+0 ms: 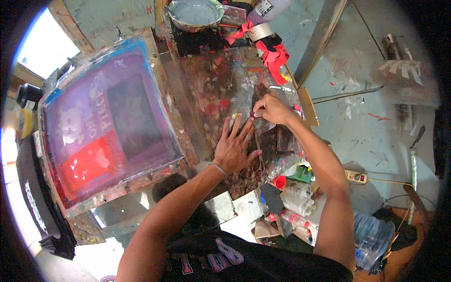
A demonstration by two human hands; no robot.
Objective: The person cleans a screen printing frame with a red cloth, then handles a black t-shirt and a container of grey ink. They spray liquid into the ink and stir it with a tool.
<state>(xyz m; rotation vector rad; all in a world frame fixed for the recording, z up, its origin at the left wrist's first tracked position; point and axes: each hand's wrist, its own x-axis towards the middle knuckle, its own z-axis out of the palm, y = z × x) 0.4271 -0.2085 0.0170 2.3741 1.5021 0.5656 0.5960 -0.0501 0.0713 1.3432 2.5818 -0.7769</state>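
We see a dark brown worktop (pixel 206 80), blotched red and grey with paint, right of a purple-meshed screen (pixel 87 110). The left hand (pixel 231 152) lies on it, fingers spread, gripping nothing visible. The right hand (pixel 272 109) pinches thumb to fingertips; on what, we cannot tell. Beyond: a bowl (pixel 195 14).

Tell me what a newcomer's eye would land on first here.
Probably the framed purple screen at the left, with its bright red patch near the lower edge. Then come the left hand and right hand, close together over the stained table, and the red cloth beyond them.
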